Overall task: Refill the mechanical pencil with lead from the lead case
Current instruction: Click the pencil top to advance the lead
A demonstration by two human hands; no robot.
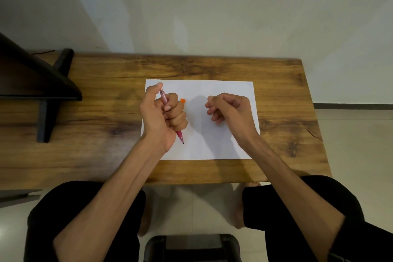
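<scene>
My left hand (162, 116) is wrapped in a fist around a pink mechanical pencil (164, 98), held over the white sheet of paper (212, 144). The pencil's tip points down toward me at the paper, and my thumb rests on its top end. A small orange piece (182, 100) shows just behind my left fingers; most of it is hidden, and I cannot tell whether it is the lead case. My right hand (228, 110) hovers over the paper's right half with fingers curled and pinched together; whether a lead is between them cannot be made out.
The paper lies in the middle of a wooden table (287, 95). A black stand with a slanted panel (36, 83) occupies the table's left end. The table's right edge and near edge are close. My knees and a black stool (191, 247) are below.
</scene>
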